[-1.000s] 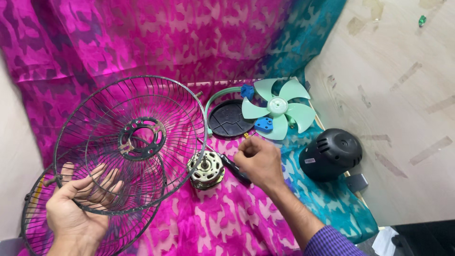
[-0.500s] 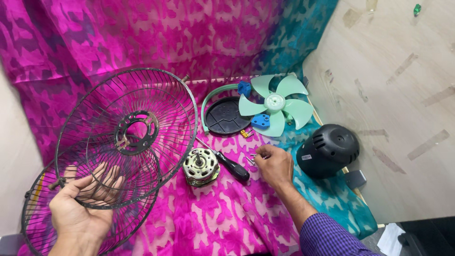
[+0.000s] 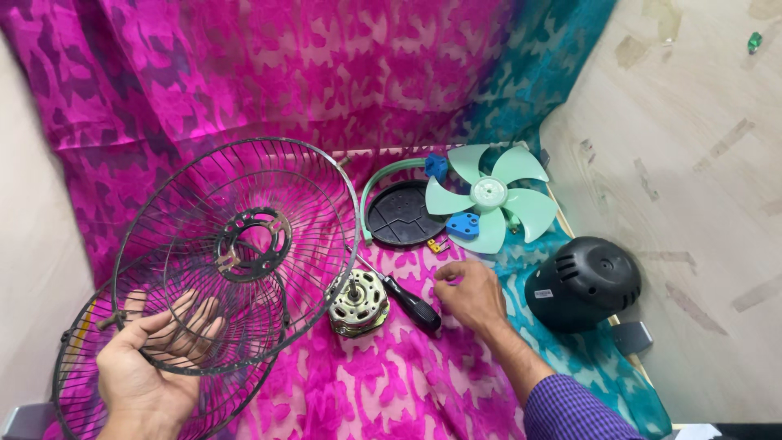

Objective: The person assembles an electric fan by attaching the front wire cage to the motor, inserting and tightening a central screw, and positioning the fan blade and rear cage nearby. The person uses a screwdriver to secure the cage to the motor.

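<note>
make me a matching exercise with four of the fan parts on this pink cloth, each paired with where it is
Things:
1. round black wire fan guard
2. pale green plastic fan blade
3. black-handled screwdriver
4. black domed plastic motor cover

Places:
A. on the teal cloth at the far right
B. held up by the left hand
C. beside the metal motor, by the right hand
D. next to the round black plastic plate

Pairs: 1-B, 2-D, 3-C, 4-A
</note>
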